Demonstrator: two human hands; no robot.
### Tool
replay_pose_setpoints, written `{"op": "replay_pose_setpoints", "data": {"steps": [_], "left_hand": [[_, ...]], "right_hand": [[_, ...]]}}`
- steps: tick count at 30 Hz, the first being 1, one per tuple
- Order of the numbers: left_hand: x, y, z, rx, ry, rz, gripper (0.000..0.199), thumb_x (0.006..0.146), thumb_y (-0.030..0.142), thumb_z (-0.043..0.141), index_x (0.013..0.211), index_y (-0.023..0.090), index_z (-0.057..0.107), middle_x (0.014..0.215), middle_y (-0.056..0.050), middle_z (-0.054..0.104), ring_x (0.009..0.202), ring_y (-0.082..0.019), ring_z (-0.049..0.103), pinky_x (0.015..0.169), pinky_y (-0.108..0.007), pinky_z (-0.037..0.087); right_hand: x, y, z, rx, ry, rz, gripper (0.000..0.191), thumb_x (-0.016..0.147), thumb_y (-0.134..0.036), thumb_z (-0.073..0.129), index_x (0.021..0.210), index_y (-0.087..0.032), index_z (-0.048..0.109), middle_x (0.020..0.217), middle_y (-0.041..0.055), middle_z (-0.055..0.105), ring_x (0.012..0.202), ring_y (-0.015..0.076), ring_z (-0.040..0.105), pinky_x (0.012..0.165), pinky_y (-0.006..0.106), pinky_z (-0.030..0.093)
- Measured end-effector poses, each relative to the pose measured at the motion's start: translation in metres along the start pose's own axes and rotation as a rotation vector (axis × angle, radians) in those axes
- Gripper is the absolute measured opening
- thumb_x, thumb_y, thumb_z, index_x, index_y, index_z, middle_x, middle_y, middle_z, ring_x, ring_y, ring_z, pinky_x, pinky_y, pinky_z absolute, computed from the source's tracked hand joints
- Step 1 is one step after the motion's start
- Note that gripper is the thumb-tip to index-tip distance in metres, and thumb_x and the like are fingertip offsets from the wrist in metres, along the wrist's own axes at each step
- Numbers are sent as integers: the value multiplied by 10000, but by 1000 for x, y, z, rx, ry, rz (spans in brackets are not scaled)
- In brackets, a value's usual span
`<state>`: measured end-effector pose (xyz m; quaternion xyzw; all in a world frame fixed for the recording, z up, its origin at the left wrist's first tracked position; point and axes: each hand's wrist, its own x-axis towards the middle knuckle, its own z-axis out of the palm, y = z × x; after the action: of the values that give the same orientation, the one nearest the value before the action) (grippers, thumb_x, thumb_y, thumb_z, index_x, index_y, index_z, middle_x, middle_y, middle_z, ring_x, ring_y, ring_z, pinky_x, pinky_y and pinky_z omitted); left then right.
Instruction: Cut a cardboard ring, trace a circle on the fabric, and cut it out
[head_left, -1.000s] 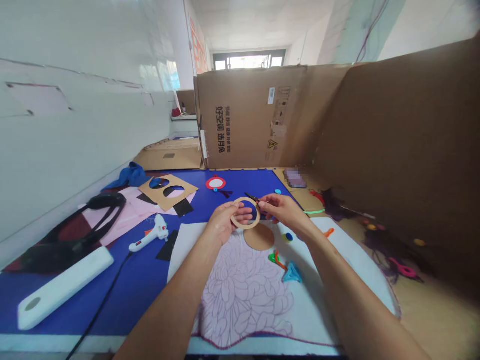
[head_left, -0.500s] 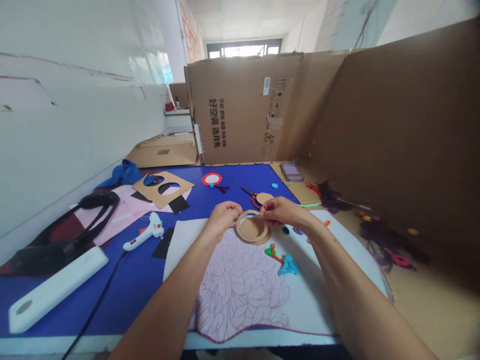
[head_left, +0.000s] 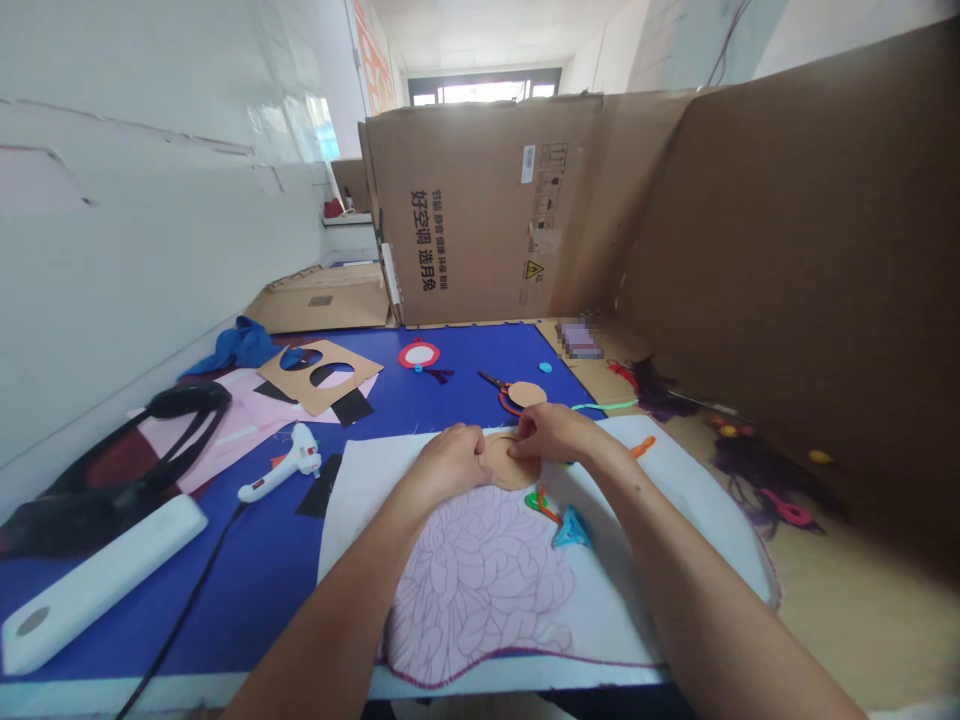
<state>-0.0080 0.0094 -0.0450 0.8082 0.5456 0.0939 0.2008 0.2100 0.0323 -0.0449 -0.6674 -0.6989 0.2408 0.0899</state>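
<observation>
Between my hands is a round cardboard disc (head_left: 511, 468), low over the white cloth (head_left: 360, 500) printed with a flower outline. A curved line near its far edge looks like the rim of the cardboard ring, but my fingers hide part of it. My left hand (head_left: 454, 458) is closed on the left edge. My right hand (head_left: 553, 434) pinches the right side, its thumb on the top face. Just nearer lie a blue pipe-cleaner shape (head_left: 572, 528) and a green and orange pipe-cleaner piece (head_left: 537, 500). Beyond my right hand, another cardboard disc (head_left: 527, 394) rests on scissors (head_left: 495, 382).
At left lie a glue gun (head_left: 289, 465) with a black cord, a white stick-shaped object (head_left: 105, 585), black headphones (head_left: 187, 402) and a cardboard sheet with round holes (head_left: 321, 400). A red-rimmed disc (head_left: 418, 355) lies at the back. Large cardboard panels (head_left: 480, 220) stand behind and right.
The ring that stood partly off the disc, with an open gap, now seems to lie over it. My right thumb has moved inward onto the cardboard. The view has shifted slightly.
</observation>
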Motion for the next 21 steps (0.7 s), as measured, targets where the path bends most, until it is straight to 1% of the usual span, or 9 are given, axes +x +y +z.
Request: {"op": "replay_pose_setpoints", "data": {"steps": [4,9,11,13,15,16,17,19,21], "left_hand": [[1,-2,4,51,-6,2,254,722,242,842,891,229,654,996,-50,713,905,-241,676,682,-308,405],[0,-3,2,16,-21,18,289,721,233,846,924,227,640,992,-47,717,933,-253,680,700,-312,421],[1,-5,-1,-50,-8,-8,323,742,235,834,1017,225,665,1006,-48,735,942,-257,691,712,-311,444],[5,-7,-5,-127,78,-44,404,795,254,808,1175,217,677,1039,-59,752,957,-259,703,759,-322,479],[10,-11,-9,-231,206,-76,479,842,269,784,1301,198,663,1079,-83,763,976,-258,714,810,-337,507],[12,-12,-10,-310,249,-89,475,860,269,774,1315,186,667,1085,-93,769,965,-252,719,812,-336,518],[14,-13,-11,-417,266,-103,440,877,268,761,1300,179,681,1074,-99,776,934,-240,726,792,-329,528],[15,-13,-12,-684,230,-139,326,909,248,725,1227,174,712,997,-92,787,824,-208,732,711,-304,540],[15,-10,-13,-920,178,-184,238,928,220,702,1162,176,720,859,-61,774,701,-177,716,630,-275,538]], "right_hand": [[1,-2,5,-1,2,2,229,679,-343,890,821,-242,740,778,35,741,719,217,643,575,296,331],[2,-3,5,122,-16,-62,213,691,-266,861,800,-222,685,711,-7,683,677,175,603,569,271,337],[2,-5,3,191,-27,-101,227,711,-285,851,829,-217,670,730,-17,672,688,163,597,582,256,370],[1,-6,0,303,-17,-151,264,739,-347,841,840,-219,633,765,-19,666,707,155,595,615,247,420],[-1,-7,-3,499,9,-221,353,738,-441,851,819,-224,584,774,-16,653,716,155,588,638,251,455],[-2,-8,-4,605,28,-253,404,720,-485,865,806,-226,568,763,-15,641,710,156,578,637,256,460],[-3,-8,-5,696,45,-276,441,701,-517,879,799,-226,562,746,-16,626,695,155,563,625,259,455],[-6,-9,-8,786,80,-287,465,699,-556,879,805,-225,571,709,-22,591,650,142,515,585,257,415],[-7,-11,-10,803,131,-274,461,724,-576,856,821,-225,573,699,-22,574,617,131,472,548,254,367]]}}
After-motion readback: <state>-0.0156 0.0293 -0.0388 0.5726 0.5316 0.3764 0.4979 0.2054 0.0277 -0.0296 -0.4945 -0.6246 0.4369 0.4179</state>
